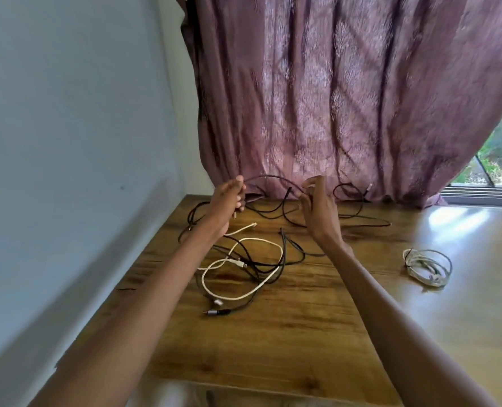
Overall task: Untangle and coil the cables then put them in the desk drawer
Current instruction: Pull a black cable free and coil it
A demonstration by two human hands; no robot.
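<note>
Nearest the front edge of the wooden desk (288, 342), a black cable's metal plug (216, 312) lies on the wood. Just beyond it, toward the middle, a white cable (245, 267) loops loosely through a tangle of black cables (288, 254), crossing them in several places. Near the desk's right edge, well apart from the tangle, a pale cable already wound into a coil (427, 267) lies flat. Farther back, both hands are raised above the desk's far edge. The left hand (227, 204) and the right hand (317, 204) each pinch a dark cable (268, 179) with curled fingers, so it arches between them. Behind, a mauve curtain (332, 98) hangs to the desk's far edge.
</note>
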